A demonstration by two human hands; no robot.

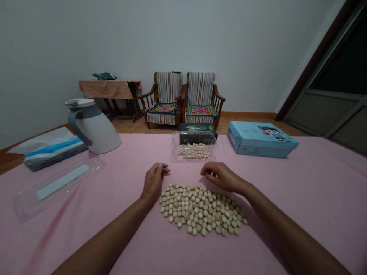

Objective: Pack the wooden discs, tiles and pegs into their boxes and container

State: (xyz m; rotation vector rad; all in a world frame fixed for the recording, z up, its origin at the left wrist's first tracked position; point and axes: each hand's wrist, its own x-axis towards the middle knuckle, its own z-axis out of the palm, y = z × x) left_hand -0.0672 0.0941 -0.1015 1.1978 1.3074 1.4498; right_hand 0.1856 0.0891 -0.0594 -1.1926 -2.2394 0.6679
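Observation:
A wide pile of small, pale, rounded cubes (197, 210) lies on the pink tablecloth in front of me. At the pile's upper left, my left hand (154, 179) rests on its edge, fingers stretched forward and nothing visible in them. Above the pile's upper right is my right hand (219, 176), its fingers bent downward and the thumb apart from them; I see nothing held. Just beyond both hands stands a clear plastic tray (172, 156) with more of the same pale cubes (195, 151) inside.
Behind the tray is a black box (199, 128). A light blue box (260, 139) sits at the right. On the left are a white-and-grey jug (100, 130), a tissue pack (54, 152) and a clear plastic lid (63, 183). Two wooden armchairs (169, 91) stand beyond the table (137, 244).

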